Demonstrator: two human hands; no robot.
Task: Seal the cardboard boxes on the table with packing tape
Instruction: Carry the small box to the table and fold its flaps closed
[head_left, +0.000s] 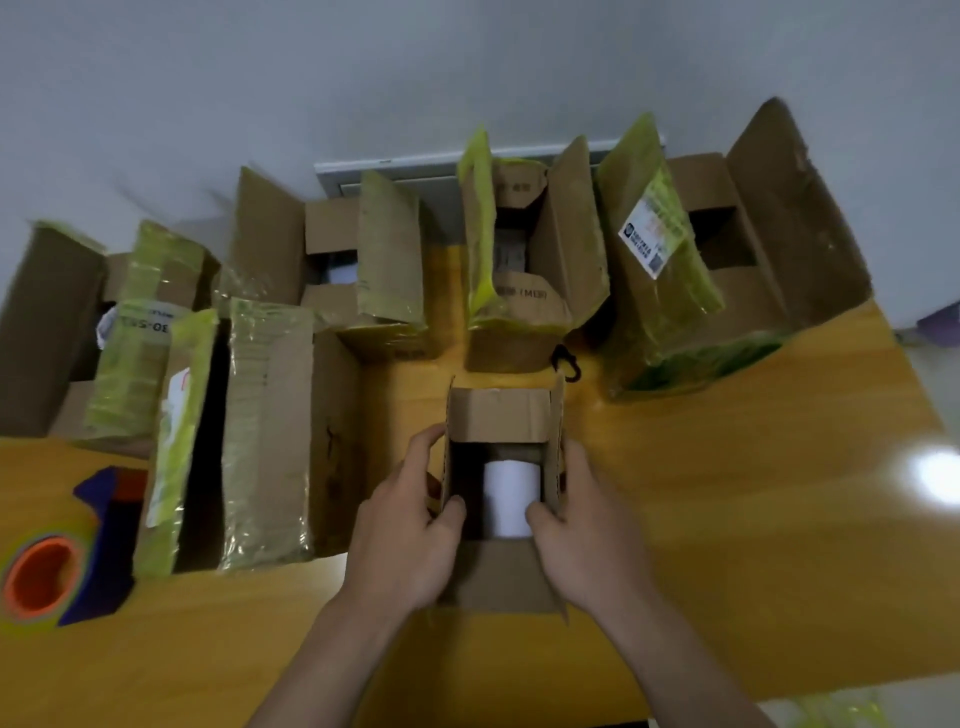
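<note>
Several boxes (519, 296) crowd the wooden table (753, 519) by a grey wall (467, 62); left hand (405, 540) and right hand (587, 540) grip the nearest box (498, 410).

Upside-down "30-5" on label (145, 326) of left box (124, 400)

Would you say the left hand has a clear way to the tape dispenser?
Probably yes: bare tabletop runs along the near edge between left hand and tape dispenser, though it must first release the small box.

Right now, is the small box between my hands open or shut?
Open: the small box has flaps standing up, white roll visible inside.
</note>
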